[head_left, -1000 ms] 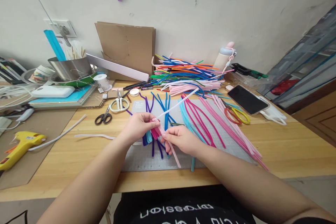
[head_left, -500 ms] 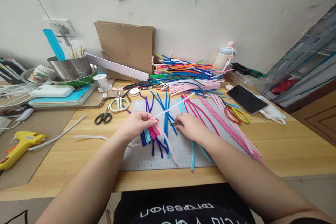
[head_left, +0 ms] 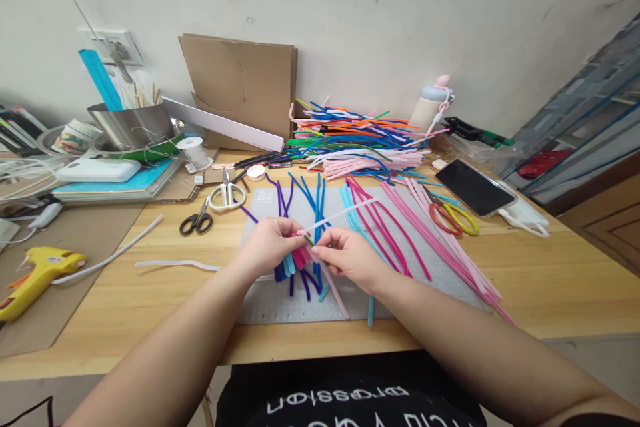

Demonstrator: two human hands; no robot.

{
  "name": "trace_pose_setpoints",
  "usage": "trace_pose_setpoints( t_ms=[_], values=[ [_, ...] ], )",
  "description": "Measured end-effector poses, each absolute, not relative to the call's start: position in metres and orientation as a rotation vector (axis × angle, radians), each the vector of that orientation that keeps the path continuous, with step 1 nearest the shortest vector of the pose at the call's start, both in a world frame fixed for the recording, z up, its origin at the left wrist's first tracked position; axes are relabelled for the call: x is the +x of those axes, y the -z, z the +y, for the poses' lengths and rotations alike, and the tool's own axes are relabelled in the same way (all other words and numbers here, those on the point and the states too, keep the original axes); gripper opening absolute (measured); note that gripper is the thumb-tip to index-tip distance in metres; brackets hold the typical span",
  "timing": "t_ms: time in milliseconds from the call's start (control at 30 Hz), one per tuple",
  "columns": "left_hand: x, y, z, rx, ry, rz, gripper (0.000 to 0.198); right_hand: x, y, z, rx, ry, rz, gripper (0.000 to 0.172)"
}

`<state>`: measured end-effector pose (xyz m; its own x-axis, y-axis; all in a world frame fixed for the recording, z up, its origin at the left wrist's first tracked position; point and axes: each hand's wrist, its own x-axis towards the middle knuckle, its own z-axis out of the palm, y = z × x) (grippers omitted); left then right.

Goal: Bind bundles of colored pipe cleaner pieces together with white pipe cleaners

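My left hand (head_left: 273, 245) is closed around a bundle of folded pipe cleaners (head_left: 290, 263) in purple, light blue and magenta. From the same grip a pale pipe cleaner (head_left: 345, 215) sticks out to the upper right, and a light pink one (head_left: 337, 293) hangs down toward me. My right hand (head_left: 345, 255) pinches a thin dark green stick-like thing (head_left: 309, 240), its tip at the bundle beside my left fingertips; its exact kind is unclear. Below lies a grey cutting mat (head_left: 270, 310) with loose blue pipe cleaners (head_left: 317, 203) and magenta ones (head_left: 395, 233) on it.
Left are white-handled scissors (head_left: 227, 195), black scissors (head_left: 197, 221) and a yellow glue gun (head_left: 43, 277). Right are pink pipe cleaners (head_left: 445, 247), orange-and-yellow scissors (head_left: 453, 217) and a phone (head_left: 475, 187). Behind stand a mixed pipe cleaner pile (head_left: 360, 140) and cardboard (head_left: 240, 87).
My right hand has moved left from the middle of the mat, bringing the green stick-like thing to the bundle. My left hand has shifted slightly right, still holding the bundle.
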<state>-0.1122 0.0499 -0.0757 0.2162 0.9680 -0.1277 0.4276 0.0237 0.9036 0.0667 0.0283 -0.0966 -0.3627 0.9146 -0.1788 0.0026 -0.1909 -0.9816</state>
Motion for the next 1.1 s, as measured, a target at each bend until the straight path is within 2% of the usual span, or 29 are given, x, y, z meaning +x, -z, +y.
trace_pose_setpoints(
  t_ms=[200,500,800,1000,1100],
  values=[
    [-0.1116,0.0751,0.0477,1.578,-0.692,1.309,0.018,0.0641,0.0993,0.0278,-1.106,-1.684,-1.256,0.032],
    [-0.1118,0.0737,0.0477,1.589,-0.597,1.245,0.022,0.0642,0.1029,0.0298,-1.148,-1.614,-1.334,0.026],
    [-0.1100,0.0737,0.0473,1.542,-0.642,1.212,0.026,0.0668,0.1072,0.0314,-1.176,-1.373,-1.538,0.020],
    [-0.1137,0.0724,0.0498,1.433,-0.719,1.238,0.026,0.0677,0.1035,0.0330,-1.162,-1.358,-1.549,0.026],
    [-0.1192,0.0694,0.0533,1.359,-0.769,1.247,0.025,0.0681,0.1008,0.0337,-1.152,-1.505,-1.529,0.032]
  ],
)
